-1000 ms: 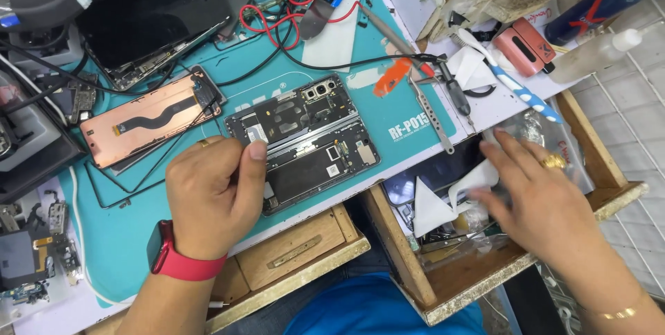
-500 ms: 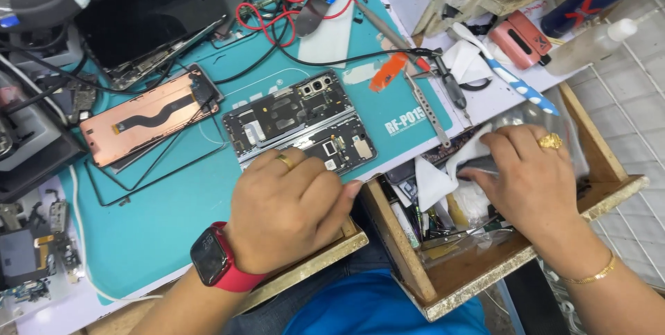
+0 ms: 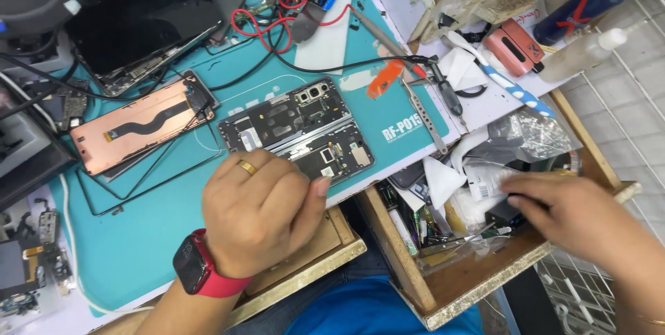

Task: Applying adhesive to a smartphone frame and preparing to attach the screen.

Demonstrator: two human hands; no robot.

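An opened phone (image 3: 298,134) with its back off lies on the teal work mat (image 3: 138,238), boards and camera modules showing. My left hand (image 3: 260,214), with a ring and a red wrist watch, rests palm down at the phone's near edge. Its fingers are curled under and the thumb tip touches the phone's lower right corner. What is under the palm is hidden. My right hand (image 3: 575,217) reaches into the open wooden drawer (image 3: 457,293) on the right. Its fingers lie flat over small plastic bags (image 3: 530,134) and a dark part, with nothing seen in the grasp.
A copper-coloured phone panel (image 3: 145,127) and a thin dark frame lie left on the mat. Red wires (image 3: 277,23), an orange pry tool (image 3: 384,78), a metal strip (image 3: 422,113), a toothbrush (image 3: 499,78), a pink case (image 3: 512,47) and bottles (image 3: 582,54) crowd the back. A second drawer (image 3: 305,266) sits under my left hand.
My left hand drew back from over the phone to its near edge, uncovering most of it. My right hand shifted right and nearer in the drawer, off the white packets.
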